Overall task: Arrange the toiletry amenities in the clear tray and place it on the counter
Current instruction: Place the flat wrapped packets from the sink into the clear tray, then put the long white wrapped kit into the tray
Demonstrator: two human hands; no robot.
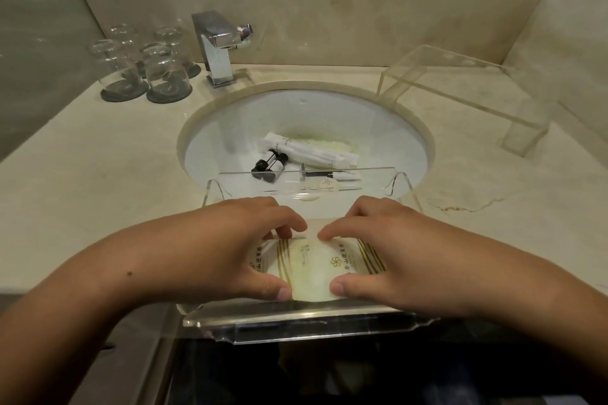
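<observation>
At lower centre, the left hand (227,250) and right hand (398,253) each pinched the flat packets (312,268) between thumb and curled fingers, apparently squaring them in the clear tray (296,322). Arranging looked barely begun. Next, the small bottles (269,164) and white sachets (307,149), mid-frame in the sink (230,122), would need lifting in.

Glossy clear acrylic tray (296,322), chrome faucet (218,46), polished stone counter (98,174)
</observation>
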